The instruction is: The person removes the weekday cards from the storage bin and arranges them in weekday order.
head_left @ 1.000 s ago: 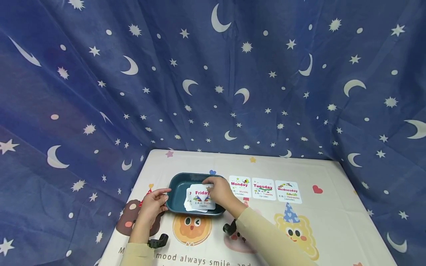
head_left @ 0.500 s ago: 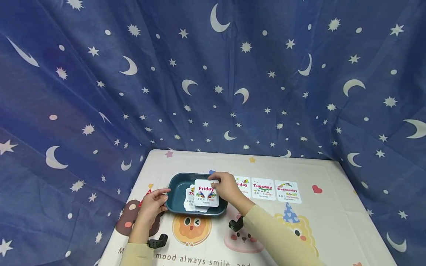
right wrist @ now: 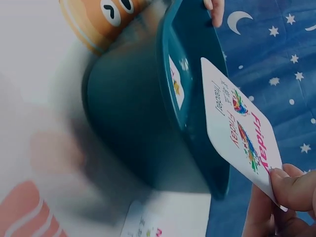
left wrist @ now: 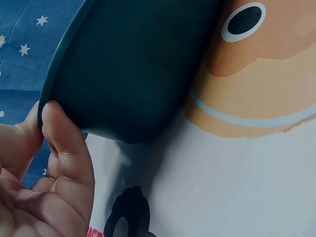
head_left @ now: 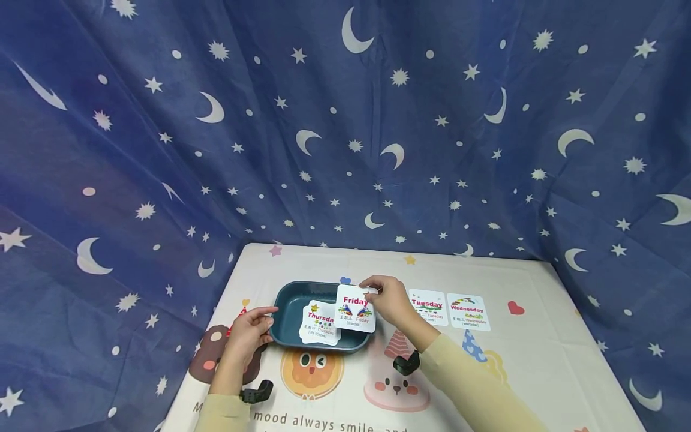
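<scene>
Our right hand (head_left: pixel 391 303) pinches the Friday card (head_left: pixel 355 308) by its corner, lifted above the tray (head_left: pixel 286 300); left hand (head_left: pixel 249 329) steadies the tray's rim, fingers relaxed. Advice: keep the card level, pinch grip firm, clear the rim.

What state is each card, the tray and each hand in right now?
Friday card: lifted above the tray, pinched by the right hand.
Thursday card: face up in the tray, atop other cards.
Tuesday card, Wednesday card: flat on the table.
Tray: upright, left hand touching its left rim.
</scene>
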Available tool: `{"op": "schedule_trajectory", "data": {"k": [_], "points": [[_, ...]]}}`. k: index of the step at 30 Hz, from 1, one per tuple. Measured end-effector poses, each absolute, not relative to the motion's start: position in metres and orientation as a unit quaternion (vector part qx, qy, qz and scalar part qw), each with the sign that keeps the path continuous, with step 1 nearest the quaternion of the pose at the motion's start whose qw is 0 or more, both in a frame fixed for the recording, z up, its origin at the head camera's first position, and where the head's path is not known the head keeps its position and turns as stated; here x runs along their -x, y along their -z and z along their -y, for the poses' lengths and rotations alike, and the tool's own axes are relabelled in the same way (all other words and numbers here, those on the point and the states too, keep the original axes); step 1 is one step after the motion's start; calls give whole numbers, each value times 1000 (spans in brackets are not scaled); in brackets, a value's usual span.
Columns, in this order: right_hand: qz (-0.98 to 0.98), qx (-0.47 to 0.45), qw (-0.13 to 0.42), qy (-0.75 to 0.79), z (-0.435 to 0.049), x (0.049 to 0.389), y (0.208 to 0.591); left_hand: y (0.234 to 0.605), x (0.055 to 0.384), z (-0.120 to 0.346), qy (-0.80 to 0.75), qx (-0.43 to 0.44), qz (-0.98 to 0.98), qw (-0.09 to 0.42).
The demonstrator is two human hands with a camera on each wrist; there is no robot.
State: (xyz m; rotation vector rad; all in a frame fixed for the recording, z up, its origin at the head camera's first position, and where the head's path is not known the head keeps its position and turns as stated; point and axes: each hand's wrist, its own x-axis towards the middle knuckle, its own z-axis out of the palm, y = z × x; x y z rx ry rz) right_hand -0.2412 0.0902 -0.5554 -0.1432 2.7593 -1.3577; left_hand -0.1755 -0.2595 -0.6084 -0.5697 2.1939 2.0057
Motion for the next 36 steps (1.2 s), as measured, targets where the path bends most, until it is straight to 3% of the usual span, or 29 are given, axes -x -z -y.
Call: {"op": "schedule_trajectory", "data": {"k": [36], "points": [[-892, 10, 64, 446, -187, 226, 560, 612, 178, 262, -677, 180, -711, 61]]}}
